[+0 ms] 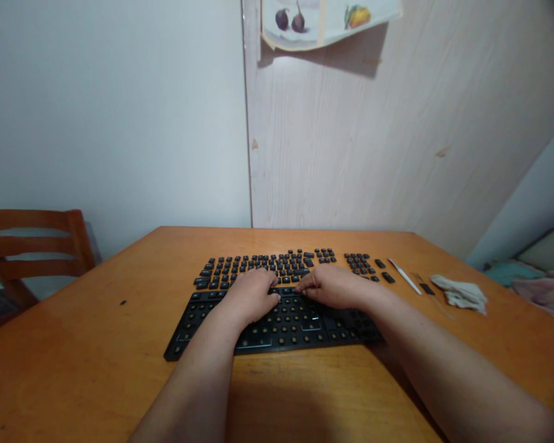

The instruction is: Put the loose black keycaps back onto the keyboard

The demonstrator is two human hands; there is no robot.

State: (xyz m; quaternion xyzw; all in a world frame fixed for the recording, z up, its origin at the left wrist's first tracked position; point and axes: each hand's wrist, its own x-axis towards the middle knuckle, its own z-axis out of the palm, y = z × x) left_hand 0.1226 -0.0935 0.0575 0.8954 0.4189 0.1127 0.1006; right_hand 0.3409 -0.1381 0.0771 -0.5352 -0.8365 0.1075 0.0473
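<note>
Resting at the keyboard base's far edge: two bare hands, side by side and slightly apart. Left hand (256,295): thumb and fingers standing apart with a gap between, thumb lying over the upper rows, probably steadying the board; no held item is showing. Right hand (327,286): fingers bending downward, thumb close to the index, tips meeting the top row; whether a cap is being pinched there, cannot tell.

Keyboard base (258,340): black, lying flat on the table beneath both hands, mostly bare of caps and exposing its switches; a few caps are sitting along the top row. It is lying square to the person, presumably for even reach by both hands.

Loose keycaps (259,258): black, standing in rows just beyond the base, apparently following the keyboard's layout so that each position is staying readable. Number-pad caps (360,263): forming a separate block to the right, two larger pieces lying near.

Farther right: white slender stick (404,276), small dark piece (427,288), crumpled pale cloth (459,292), all lying aside, likely to leave the working area free.

Outlying: wooden table (96,357) supporting everything; slatted chair (32,237) standing left; fruit print (332,18) hanging above.
</note>
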